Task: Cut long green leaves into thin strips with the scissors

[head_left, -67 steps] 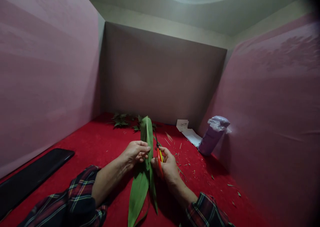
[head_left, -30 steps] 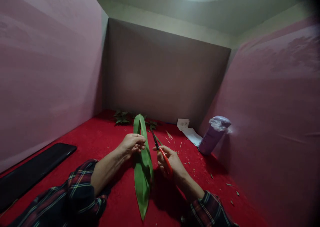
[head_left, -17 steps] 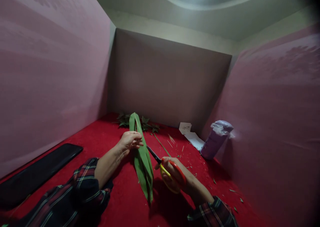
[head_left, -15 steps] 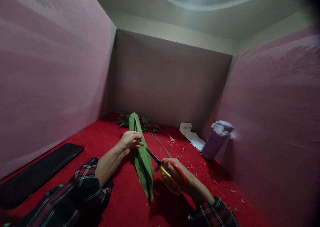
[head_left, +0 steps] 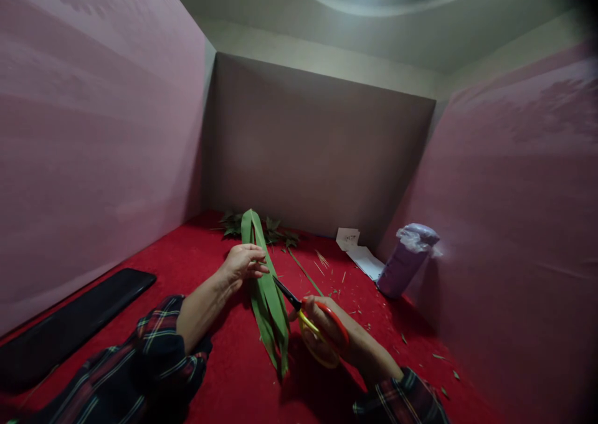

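Observation:
A long green leaf [head_left: 273, 309], folded over at its far end, hangs down in strips in front of me. My left hand [head_left: 245, 263] is closed on its upper part, with the fingertips on the near side. In my right hand [head_left: 322, 321] is a pair of scissors [head_left: 331, 315] with one red and one yellow handle loop. The dark blades point up and left, and their tips touch or overlap the leaf's right edge just below my left fingers. Whether the blades are parted is hard to make out.
Leafy green sprigs [head_left: 273, 230] lie at the back of the red cloth [head_left: 224, 386]. Thin sticks [head_left: 322, 259] and leaf scraps are scattered to the right, near white papers [head_left: 364, 262] and a purple plastic-wrapped package [head_left: 406, 262]. A long black object [head_left: 79, 324] lies at left.
The leaf's lower strips have spread slightly to the right and stand a little further apart. Both hands and the scissors have hardly moved.

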